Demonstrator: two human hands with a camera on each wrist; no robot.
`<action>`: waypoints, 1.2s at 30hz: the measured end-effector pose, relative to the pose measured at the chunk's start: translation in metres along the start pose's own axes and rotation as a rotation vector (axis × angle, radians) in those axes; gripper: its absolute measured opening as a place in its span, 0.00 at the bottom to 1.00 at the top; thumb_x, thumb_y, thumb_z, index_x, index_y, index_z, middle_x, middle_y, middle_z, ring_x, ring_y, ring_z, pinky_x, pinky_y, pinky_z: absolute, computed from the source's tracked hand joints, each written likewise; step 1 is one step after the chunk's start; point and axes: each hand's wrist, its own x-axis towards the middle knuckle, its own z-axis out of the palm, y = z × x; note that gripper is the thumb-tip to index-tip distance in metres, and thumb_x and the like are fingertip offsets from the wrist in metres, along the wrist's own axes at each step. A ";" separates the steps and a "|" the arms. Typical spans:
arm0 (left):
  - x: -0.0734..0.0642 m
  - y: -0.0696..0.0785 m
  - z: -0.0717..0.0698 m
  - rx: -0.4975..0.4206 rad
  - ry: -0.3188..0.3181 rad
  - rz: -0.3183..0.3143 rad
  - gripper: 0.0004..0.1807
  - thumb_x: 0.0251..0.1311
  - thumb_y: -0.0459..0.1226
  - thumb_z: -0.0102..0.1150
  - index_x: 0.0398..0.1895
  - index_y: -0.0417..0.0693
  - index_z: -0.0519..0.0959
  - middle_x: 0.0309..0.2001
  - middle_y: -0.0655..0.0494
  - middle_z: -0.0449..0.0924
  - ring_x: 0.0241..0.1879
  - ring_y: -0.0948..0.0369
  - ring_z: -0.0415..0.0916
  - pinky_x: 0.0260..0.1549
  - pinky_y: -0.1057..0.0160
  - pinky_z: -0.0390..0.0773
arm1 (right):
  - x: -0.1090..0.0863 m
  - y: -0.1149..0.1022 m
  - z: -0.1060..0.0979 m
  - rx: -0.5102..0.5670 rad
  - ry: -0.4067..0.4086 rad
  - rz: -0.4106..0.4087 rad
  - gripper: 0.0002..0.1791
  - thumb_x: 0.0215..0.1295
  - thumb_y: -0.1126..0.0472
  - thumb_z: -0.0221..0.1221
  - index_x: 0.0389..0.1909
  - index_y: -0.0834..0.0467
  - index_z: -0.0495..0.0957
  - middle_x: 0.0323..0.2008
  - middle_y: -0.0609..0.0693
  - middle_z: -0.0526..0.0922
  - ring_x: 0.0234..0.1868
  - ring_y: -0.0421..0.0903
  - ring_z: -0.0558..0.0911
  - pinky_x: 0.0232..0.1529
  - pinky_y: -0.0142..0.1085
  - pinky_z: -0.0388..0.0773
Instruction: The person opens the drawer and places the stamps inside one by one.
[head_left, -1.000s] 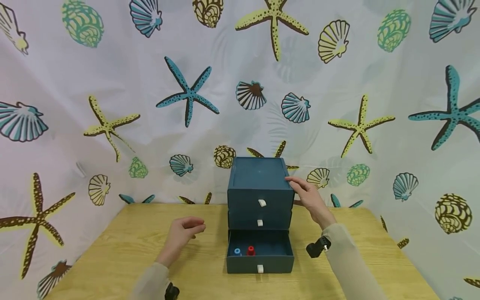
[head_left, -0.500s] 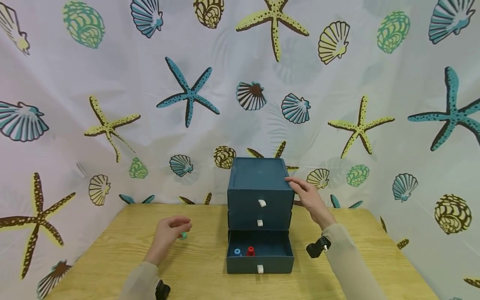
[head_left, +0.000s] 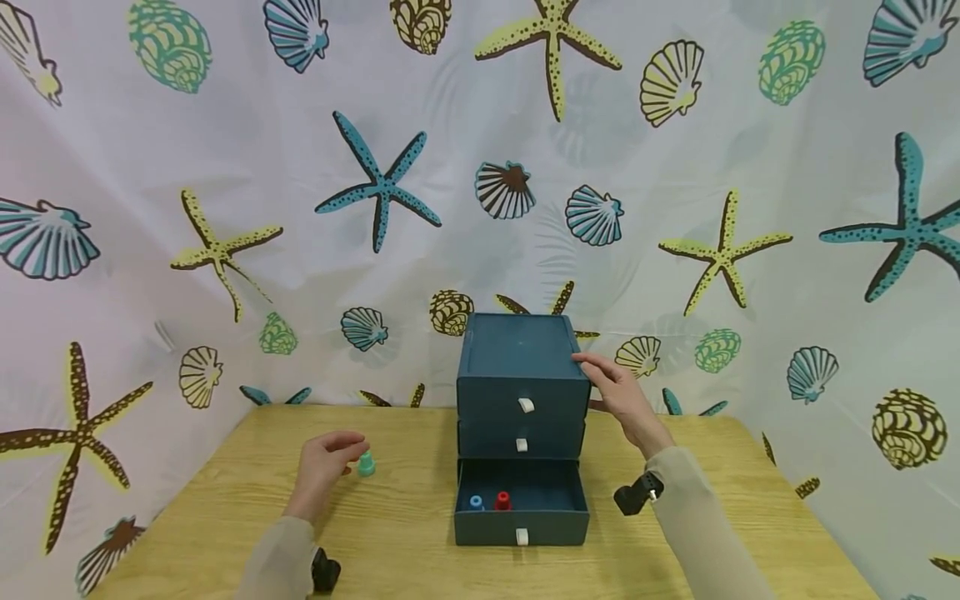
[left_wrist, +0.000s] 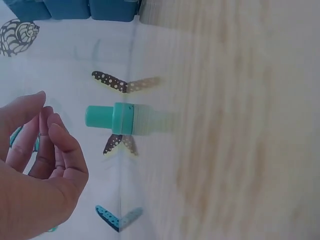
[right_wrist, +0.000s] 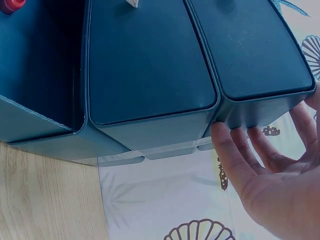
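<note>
My left hand (head_left: 324, 467) hovers just left of a small green stepped cylinder (head_left: 366, 464) standing upright on the table. In the left wrist view the fingers (left_wrist: 70, 150) curl loosely and hold nothing, with a gap to the narrow upper end of the green cylinder (left_wrist: 112, 117). On the right, my right hand (head_left: 622, 400) rests against the dark blue drawer cabinet (head_left: 521, 346). Its fingertips (right_wrist: 218, 131) touch the side of the top section in the right wrist view, and the thumb reaches the upper edge. The cabinet's bottom drawer (head_left: 517, 528) stands pulled out.
Inside the pulled-out drawer are a blue piece (head_left: 476, 502) and a red piece (head_left: 503, 501) near the front left. Two upper drawers with white tabs (head_left: 527, 405) are pushed in. A patterned cloth (head_left: 420, 275) hangs behind and beside the wooden table (head_left: 408, 533).
My left hand has moved left, and the green cylinder, hidden at first, now shows fully beside its fingertips. The right hand stays at the cabinet.
</note>
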 end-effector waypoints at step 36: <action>0.021 -0.021 -0.004 0.059 -0.208 -0.106 0.25 0.63 0.32 0.61 0.63 0.33 0.71 0.60 0.37 0.72 0.48 0.55 0.77 0.49 0.53 0.79 | 0.000 -0.002 0.001 0.002 0.005 0.014 0.24 0.77 0.47 0.48 0.68 0.51 0.70 0.74 0.54 0.60 0.73 0.58 0.62 0.63 0.57 0.71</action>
